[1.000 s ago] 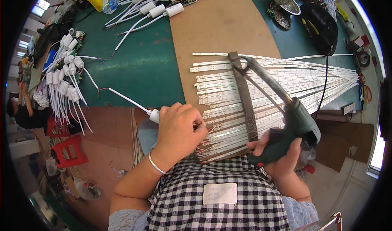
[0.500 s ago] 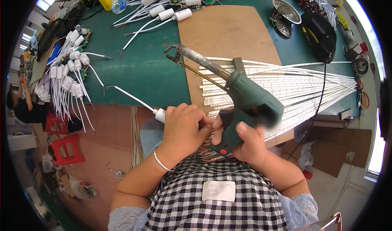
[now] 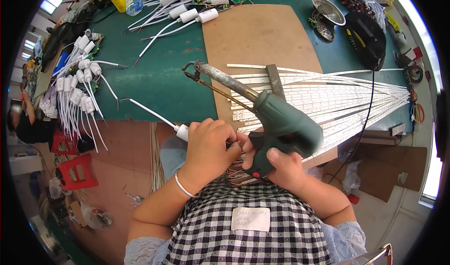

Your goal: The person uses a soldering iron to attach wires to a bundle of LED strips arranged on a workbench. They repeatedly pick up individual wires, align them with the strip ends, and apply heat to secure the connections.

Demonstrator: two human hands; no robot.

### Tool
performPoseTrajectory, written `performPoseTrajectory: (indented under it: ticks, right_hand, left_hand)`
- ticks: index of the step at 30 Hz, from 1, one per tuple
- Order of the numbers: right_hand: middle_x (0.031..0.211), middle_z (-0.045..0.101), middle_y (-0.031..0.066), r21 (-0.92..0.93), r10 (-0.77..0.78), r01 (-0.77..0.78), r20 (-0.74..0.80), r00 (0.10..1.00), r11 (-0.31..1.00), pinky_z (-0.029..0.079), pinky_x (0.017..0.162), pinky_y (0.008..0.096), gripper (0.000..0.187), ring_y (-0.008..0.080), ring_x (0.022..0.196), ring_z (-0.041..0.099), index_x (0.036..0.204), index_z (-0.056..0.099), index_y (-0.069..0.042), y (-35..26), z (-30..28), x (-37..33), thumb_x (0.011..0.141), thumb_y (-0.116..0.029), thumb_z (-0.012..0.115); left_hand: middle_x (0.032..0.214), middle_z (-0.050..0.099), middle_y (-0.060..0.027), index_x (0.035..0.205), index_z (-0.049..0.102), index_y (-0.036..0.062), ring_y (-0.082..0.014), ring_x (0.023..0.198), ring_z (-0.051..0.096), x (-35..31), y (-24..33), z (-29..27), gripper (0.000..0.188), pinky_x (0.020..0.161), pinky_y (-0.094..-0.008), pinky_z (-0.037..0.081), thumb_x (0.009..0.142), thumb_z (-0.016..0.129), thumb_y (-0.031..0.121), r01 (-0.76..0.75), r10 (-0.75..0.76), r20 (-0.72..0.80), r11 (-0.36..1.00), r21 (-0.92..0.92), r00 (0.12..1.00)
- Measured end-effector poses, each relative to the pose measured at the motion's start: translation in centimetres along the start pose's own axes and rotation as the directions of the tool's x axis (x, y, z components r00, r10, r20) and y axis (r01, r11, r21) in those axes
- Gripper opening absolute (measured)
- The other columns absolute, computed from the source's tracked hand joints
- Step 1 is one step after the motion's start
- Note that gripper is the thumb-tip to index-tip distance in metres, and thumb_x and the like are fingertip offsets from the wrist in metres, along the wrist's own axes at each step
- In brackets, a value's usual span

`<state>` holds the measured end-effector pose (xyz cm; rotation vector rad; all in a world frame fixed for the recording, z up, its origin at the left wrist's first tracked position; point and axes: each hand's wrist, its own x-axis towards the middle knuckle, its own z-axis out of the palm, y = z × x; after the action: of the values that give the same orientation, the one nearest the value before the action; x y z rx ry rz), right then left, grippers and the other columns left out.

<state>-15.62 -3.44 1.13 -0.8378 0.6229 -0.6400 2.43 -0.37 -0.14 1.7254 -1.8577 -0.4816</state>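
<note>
My right hand grips the dark handle of a green soldering gun. The gun's metal barrel points up and left, with a thin brass tube running below it. My left hand is closed around a white end cap, whose white cable reaches left over the table edge. My fingers hide the cap's inner end. Both hands meet just in front of the gun's trigger area. Beneath and beyond the gun, long white LED strips fan out to the right, with a dark metal bar lying across them.
White end caps with cables lie in piles at the left and far middle. A brown board covers part of the green table. Metal bowls and a black case stand far right. A red stool is lower left.
The soldering gun has tipped slightly, its barrel end lower and a little further left. My right hand shifts slightly left with it. My left hand keeps its hold on the end cap.
</note>
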Motion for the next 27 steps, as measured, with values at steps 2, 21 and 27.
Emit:
performPoseTrajectory:
  ticks: [2, 21, 27]
  right_hand:
    - [0.097, 0.059, 0.0161, 0.032, -0.025, 0.026, -0.020, 0.999, 0.999, 0.026, 0.114, 0.0481, 0.056, 0.0235, 0.073, 0.063, 0.120, 0.041, 0.000, 0.4, -0.2, -0.2, 0.082, -0.036, 0.060]
    - [0.094, 0.059, 0.0142, 0.007, -0.102, 0.105, -0.181, 0.978, 0.994, 0.020, 0.115, 0.0520, 0.057, 0.0231, 0.072, 0.065, 0.117, 0.044, 0.002, 0.0, -0.9, -2.0, 0.082, -0.038, 0.064]
    - [0.094, 0.059, 0.0138, -0.005, -0.098, 0.098, -0.167, 0.981, 0.995, 0.020, 0.114, 0.0530, 0.055, 0.0225, 0.072, 0.065, 0.115, 0.044, 0.003, -0.1, -1.0, -2.0, 0.083, -0.037, 0.063]
  left_hand:
    - [0.067, 0.053, 0.0003, 0.066, 0.054, 0.0109, -0.0215, 0.071, 0.051, -0.1, -0.1, 0.0, 0.021, 0.068, -0.0367, 0.031, 0.066, 0.074, 0.016, -0.004, 0.004, 0.002, 1.000, -0.027, 1.000]
    - [0.076, 0.056, -0.0019, 0.081, 0.064, 0.0091, -0.0229, 0.078, 0.054, -0.5, 0.4, -0.9, 0.011, 0.072, -0.0373, 0.036, 0.073, 0.070, 0.011, -0.035, 0.035, -0.007, 0.996, -0.082, 0.999]
    - [0.075, 0.062, -0.0065, 0.084, 0.066, 0.0058, -0.0224, 0.073, 0.057, -0.1, 0.4, -1.5, 0.012, 0.070, -0.0338, 0.041, 0.073, 0.072, 0.008, 0.095, -0.084, 0.059, 0.972, -0.215, 0.995]
